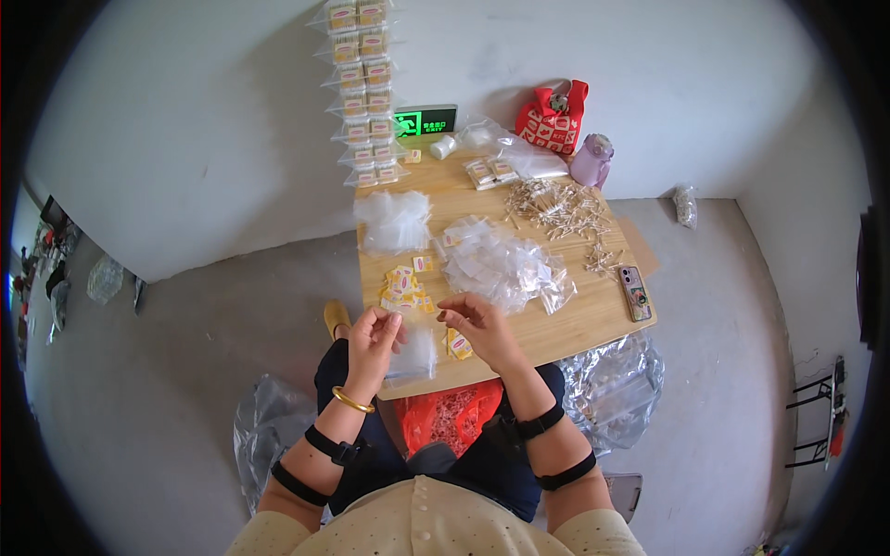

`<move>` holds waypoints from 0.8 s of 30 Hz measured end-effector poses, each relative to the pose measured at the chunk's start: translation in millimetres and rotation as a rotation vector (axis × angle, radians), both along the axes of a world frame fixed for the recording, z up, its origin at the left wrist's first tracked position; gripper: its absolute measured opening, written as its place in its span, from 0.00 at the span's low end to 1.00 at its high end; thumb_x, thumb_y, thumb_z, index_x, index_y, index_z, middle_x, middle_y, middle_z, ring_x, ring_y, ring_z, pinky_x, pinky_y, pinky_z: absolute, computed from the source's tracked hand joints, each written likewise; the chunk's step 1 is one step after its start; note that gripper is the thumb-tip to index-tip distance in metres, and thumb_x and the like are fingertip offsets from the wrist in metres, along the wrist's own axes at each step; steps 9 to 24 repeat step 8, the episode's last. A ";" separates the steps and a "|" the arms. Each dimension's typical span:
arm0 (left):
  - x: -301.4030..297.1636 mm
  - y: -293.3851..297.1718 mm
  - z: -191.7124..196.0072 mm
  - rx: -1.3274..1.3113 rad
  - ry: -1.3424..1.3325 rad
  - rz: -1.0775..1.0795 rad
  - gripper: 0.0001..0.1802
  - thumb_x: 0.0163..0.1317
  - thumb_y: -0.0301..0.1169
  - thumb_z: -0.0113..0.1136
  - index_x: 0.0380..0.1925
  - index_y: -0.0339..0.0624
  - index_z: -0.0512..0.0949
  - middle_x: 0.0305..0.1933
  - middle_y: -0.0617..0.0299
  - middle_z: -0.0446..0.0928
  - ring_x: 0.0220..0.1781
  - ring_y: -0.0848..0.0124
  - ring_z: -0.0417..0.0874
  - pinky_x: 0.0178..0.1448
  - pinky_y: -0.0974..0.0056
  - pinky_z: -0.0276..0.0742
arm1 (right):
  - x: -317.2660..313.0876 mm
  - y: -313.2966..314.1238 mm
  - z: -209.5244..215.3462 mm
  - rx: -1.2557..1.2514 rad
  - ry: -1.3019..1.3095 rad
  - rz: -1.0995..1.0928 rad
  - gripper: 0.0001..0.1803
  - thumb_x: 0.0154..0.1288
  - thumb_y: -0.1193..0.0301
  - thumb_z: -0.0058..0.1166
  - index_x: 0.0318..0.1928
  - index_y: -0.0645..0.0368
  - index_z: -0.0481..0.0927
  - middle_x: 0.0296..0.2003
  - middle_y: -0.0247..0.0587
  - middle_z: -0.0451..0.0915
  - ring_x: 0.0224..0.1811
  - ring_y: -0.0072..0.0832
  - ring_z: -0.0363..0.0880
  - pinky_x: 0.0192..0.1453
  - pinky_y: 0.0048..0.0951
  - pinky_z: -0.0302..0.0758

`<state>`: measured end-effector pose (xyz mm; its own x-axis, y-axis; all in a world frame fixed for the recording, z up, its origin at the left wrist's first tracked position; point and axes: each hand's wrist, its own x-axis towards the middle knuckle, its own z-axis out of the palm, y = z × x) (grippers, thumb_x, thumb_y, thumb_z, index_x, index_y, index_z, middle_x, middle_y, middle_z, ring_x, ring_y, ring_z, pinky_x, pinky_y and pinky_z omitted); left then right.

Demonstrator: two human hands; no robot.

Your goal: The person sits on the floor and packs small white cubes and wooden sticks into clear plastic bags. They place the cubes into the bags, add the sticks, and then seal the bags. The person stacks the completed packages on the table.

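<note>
My left hand (pixel 372 345) is over the near left part of the wooden table, fingers curled in against the thumb. Whatever it may hold is too small or clear to make out. Just beside it lies a stack of clear plastic bags (pixel 413 357). To the right, my right hand (pixel 486 332) hovers with bent fingers, thumb and forefinger apart, and no object visible in it. Small yellow and white cards (pixel 400 285) lie scattered beyond my hands, and more yellow cards (pixel 458 344) sit partly beneath the right one. Farther off is a heap of small clear bags (pixel 491 264).
Loose cotton swabs (pixel 561 208) cover the table's far right, near a purple bottle (pixel 592 159), red bag (pixel 554 116) and phone (pixel 636 294). A tall stack of filled packets (pixel 356 102) rises at the back left. A red plastic bag (pixel 454 415) is below the near edge.
</note>
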<state>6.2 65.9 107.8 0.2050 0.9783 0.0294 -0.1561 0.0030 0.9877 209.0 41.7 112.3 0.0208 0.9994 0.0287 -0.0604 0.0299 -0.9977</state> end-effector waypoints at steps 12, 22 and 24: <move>3.7 -2.7 0.8 -0.031 0.052 -0.098 0.13 0.66 0.38 0.63 0.38 0.40 0.73 0.33 0.64 0.81 0.32 0.77 0.81 0.34 0.74 0.74 | -16.5 3.1 -23.4 -0.025 0.078 0.097 0.11 0.69 0.72 0.58 0.48 0.63 0.79 0.40 0.36 0.83 0.42 0.20 0.79 0.48 0.22 0.75; 3.7 -2.7 0.8 -0.031 0.052 -0.098 0.13 0.66 0.38 0.63 0.38 0.40 0.73 0.33 0.64 0.81 0.32 0.77 0.81 0.34 0.74 0.74 | -16.5 3.1 -23.4 -0.025 0.078 0.097 0.11 0.69 0.72 0.58 0.48 0.63 0.79 0.40 0.36 0.83 0.42 0.20 0.79 0.48 0.22 0.75; 3.7 -2.7 0.8 -0.031 0.052 -0.098 0.13 0.66 0.38 0.63 0.38 0.40 0.73 0.33 0.64 0.81 0.32 0.77 0.81 0.34 0.74 0.74 | -16.5 3.1 -23.4 -0.025 0.078 0.097 0.11 0.69 0.72 0.58 0.48 0.63 0.79 0.40 0.36 0.83 0.42 0.20 0.79 0.48 0.22 0.75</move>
